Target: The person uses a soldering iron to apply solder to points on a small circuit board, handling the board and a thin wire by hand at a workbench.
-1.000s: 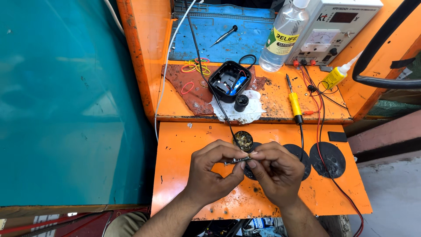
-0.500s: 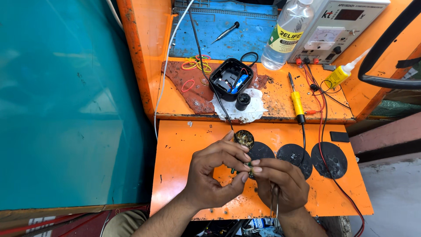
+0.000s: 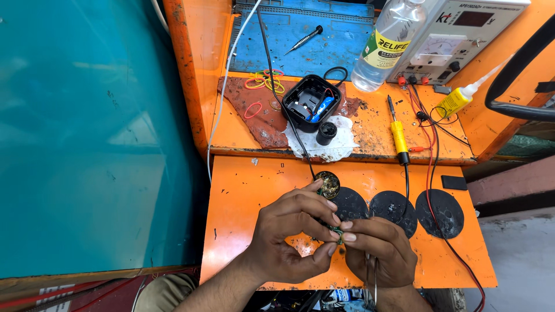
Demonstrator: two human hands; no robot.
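Observation:
Both my hands meet over the lower orange shelf point(image 3: 243, 231). My left hand point(image 3: 292, 234) pinches a small green circuit part point(image 3: 336, 232) between thumb and fingertips. A thin black wire point(image 3: 298, 141) runs from this part up toward the open black device point(image 3: 311, 102). My right hand point(image 3: 378, 248) touches the same part with its fingertips and holds metal tweezers point(image 3: 370, 283) that point down toward me. Just beyond my fingers sits a round tin of brass wool point(image 3: 328, 185).
The upper bench holds a black cap point(image 3: 326, 133) on white paper, a yellow-handled soldering iron point(image 3: 399, 136), rubber bands point(image 3: 263, 81), a clear bottle point(image 3: 386, 46), a yellow glue bottle point(image 3: 457, 101), a power supply point(image 3: 462, 34) and a screwdriver point(image 3: 305, 39) on a blue mat. Three black discs point(image 3: 393, 208) lie on the shelf.
My hands have drifted down the shelf toward me and slightly right. The right hand has curled further under the small part, with the tweezers now pointing down.

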